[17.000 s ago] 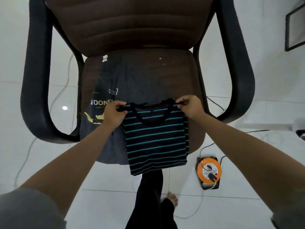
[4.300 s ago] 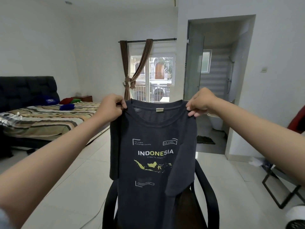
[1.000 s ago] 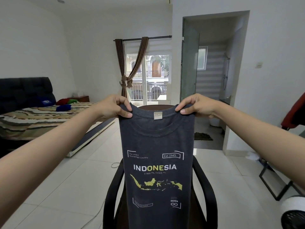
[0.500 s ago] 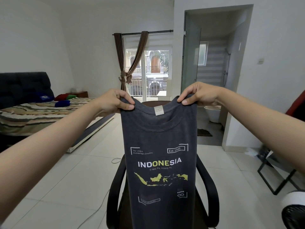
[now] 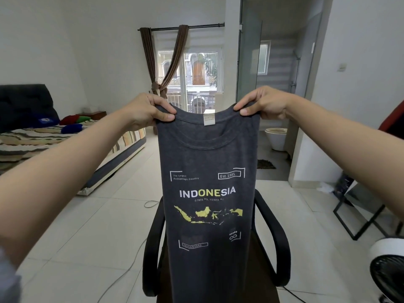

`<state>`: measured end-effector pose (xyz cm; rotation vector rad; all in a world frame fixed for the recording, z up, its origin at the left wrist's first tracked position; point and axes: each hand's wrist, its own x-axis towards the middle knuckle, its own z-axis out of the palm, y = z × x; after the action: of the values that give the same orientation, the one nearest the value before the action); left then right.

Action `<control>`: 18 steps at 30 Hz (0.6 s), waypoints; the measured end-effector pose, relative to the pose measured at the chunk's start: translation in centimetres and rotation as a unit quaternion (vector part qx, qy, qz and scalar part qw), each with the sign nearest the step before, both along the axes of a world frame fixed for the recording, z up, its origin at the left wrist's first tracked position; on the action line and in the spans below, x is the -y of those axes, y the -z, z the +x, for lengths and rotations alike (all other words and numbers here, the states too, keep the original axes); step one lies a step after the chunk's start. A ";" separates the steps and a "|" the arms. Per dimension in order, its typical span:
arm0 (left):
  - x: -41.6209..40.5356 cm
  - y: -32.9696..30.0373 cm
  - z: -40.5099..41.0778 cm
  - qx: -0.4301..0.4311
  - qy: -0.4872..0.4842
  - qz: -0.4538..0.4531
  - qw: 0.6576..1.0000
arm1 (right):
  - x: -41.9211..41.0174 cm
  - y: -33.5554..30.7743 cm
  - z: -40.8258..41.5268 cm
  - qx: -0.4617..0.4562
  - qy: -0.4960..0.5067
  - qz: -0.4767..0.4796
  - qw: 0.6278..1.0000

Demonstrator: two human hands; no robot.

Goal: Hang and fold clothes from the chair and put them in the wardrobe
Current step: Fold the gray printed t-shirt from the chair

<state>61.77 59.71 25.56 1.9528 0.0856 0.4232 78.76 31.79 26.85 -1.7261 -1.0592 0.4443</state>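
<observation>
Pinching the dark grey printed cotton T-shirt [image 5: 207, 162] mid-frame with left hand [image 5: 146, 111] and right hand [image 5: 263, 103], you are folding it; lowering it flat probably comes next.

Charcoal T-shirt [image 5: 207, 154], white-yellow print

1. This is a home bedroom: a low bed with a striped brown-and-cream cover [image 5: 65, 141] stands along the left wall against a black padded headboard [image 5: 24, 103].
2. Brown tied curtains [image 5: 161, 68] hang at a glass balcony door [image 5: 196, 79].
3. An open doorway on the right shows a bathroom with a white toilet [image 5: 276, 137].
4. Pale glossy floor tiles [image 5: 98, 226] cover the room, and a black-armed office chair [image 5: 273, 237] stands in the foreground.
</observation>
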 end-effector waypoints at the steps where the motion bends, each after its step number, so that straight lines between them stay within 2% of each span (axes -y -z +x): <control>1: -0.4 0.0 0.6 0.000 0.000 0.000 1.000 | -0.3 0.1 0.6 -0.002 0.004 0.003 1.000; 18: -8.0 -0.3 16.4 -0.017 -0.038 0.031 0.999 | -8.4 0.5 17.5 -0.014 -0.031 0.004 0.999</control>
<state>78.15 67.73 25.81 2.0223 0.1705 0.4477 96.23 40.23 26.37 -1.6777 -1.0957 0.5020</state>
